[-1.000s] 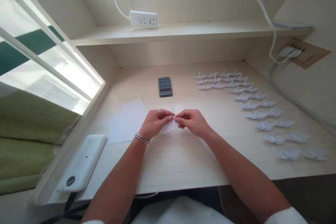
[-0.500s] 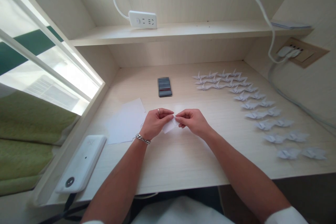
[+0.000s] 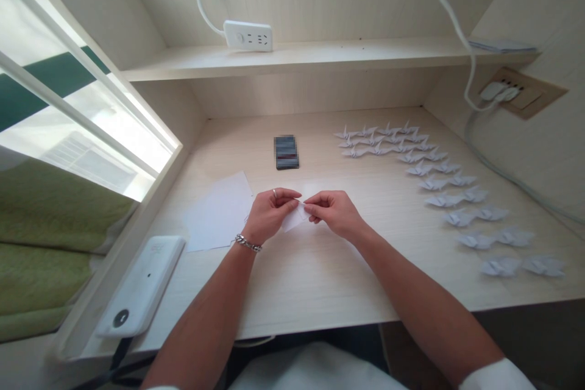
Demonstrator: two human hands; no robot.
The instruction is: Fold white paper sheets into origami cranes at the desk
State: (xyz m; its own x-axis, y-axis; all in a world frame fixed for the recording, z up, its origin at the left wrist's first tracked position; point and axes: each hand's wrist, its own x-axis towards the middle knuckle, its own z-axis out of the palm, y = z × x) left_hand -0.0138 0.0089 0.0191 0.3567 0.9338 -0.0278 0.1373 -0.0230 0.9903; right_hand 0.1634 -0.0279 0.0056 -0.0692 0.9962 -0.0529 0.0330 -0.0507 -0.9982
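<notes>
1. Our left grip point(image 3: 269, 212) is closed narrow, thumb against fingers, pinching a small folded white paper point(image 3: 293, 220).
2. Our right grip point(image 3: 336, 210) is also pinched, thumb and forefinger at the paper's right-hand edge; we see this paper between the two hands, in front of us over the middle of the tabletop point(image 3: 320, 292).
3. We wear a ring point(image 3: 275, 194) on a left finger and a chain bracelet point(image 3: 248, 243) at the left wrist.
4. Just left of that hand, we have flat white sheets point(image 3: 217, 214).
5. Beyond our hands lies a dark rectangular object point(image 3: 286, 152), its face pixelated.
6. To our right, white paper cranes point(image 3: 450, 200) stand in rows running from the back toward the near edge.
7. At our far left rests a long white device point(image 3: 141, 283).
8. Above the back, we see a white power strip point(image 3: 248, 36) on the shelf point(image 3: 329, 55).
</notes>
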